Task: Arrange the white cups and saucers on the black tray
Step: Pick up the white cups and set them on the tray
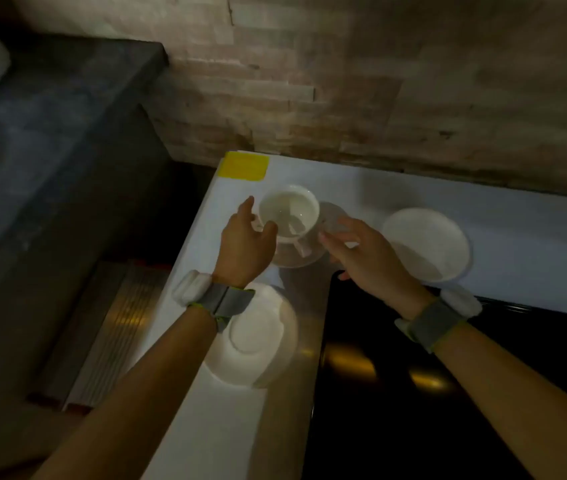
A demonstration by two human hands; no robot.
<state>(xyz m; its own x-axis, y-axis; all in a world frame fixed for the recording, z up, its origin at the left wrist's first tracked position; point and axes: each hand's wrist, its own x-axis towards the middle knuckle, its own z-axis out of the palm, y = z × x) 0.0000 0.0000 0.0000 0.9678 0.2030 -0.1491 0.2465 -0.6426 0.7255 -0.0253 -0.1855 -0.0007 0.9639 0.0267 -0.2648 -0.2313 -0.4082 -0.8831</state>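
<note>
A white cup (289, 211) stands on a white saucer (295, 259) near the far left corner of the white table, its handle toward me. My left hand (245, 244) is at the cup's left side, fingers apart, thumb against the rim. My right hand (365, 258) pinches the right edge of that saucer between fingertips and thumb. A second saucer (257, 336) lies below my left wrist. A third saucer (427, 244) lies to the right. The black tray (448, 393) fills the near right and has nothing on it.
A yellow patch (244, 166) marks the table's far left corner. A brick wall (379, 98) runs right behind the table. Left of the table's edge the floor drops to a dark ledge (50, 150) and a ribbed metal strip (115, 320).
</note>
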